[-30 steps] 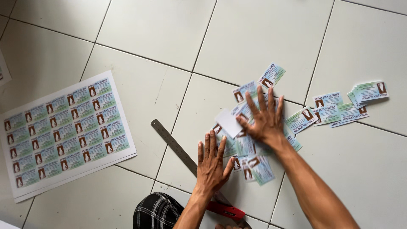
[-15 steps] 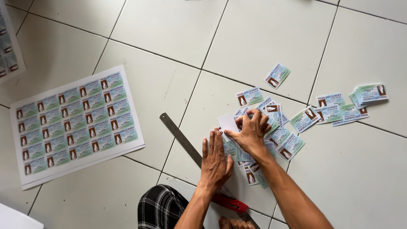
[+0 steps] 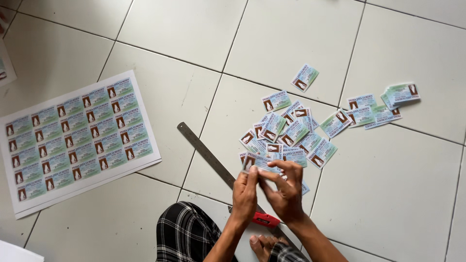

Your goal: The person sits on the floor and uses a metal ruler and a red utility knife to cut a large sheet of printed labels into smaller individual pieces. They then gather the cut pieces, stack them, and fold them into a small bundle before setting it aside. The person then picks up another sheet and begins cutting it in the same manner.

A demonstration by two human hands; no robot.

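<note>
While loose cut cards lie fanned across the white tiled floor, a seated person pinches a small stack of cards between both hands, squaring the edges just above the scatter. The left hand grips the stack's near end with thumb and fingers closed on it, while the right hand curls over the top, its fingers pressing the cards together. A steel ruler rests diagonally beside the pile, and a red utility knife lies near the wrists, both within easy reach. To the left, an uncut printed sheet of the same cards sits flat on the floor, well apart. A second tidy bundle lies off to the right.
</note>
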